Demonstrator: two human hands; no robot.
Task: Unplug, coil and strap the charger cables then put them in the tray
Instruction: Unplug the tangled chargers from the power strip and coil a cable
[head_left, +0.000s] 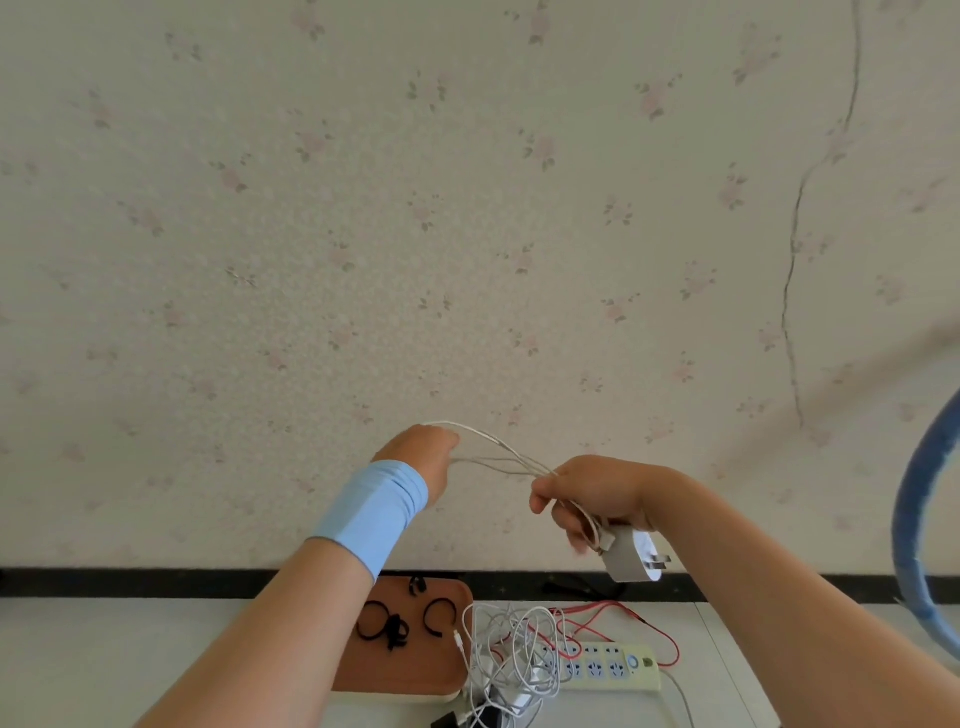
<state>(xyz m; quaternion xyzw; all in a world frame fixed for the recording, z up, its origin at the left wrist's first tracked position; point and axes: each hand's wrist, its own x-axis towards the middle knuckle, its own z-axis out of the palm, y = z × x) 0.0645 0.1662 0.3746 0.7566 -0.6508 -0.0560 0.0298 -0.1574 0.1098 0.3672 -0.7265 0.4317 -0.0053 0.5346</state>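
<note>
The right hand (597, 493) has its grip closed on the white cable (498, 457), fingers curled round several gathered strands, and the white charger plug (631, 558) hangs just below that fist with its prongs showing. From there the strands run leftward in long, flat loops to the left hand (426, 457), which wears a blue wristband (371, 514). Its fingers are turned away from the camera, but the loops end inside it and one strand passes over its top, so its grip reads as closed on the far end of the coil. Both hands are raised in front of the wall, well above the desk (104, 665). This looks like the coiling step, with strapping not yet done. To do it well, each new loop should match the length of the others and lie flat beside them without a twist, and the right hand should pinch every strand together close to the plug so none slips out when a strap goes on. Below, the wooden tray (395, 670) holds black straps (379, 621), so one is near at hand. Just right of the tray lie a tangle of white cables (514, 649) and a red cable (623, 616) at the power strip (613, 667), apparently waiting their turn.
</note>
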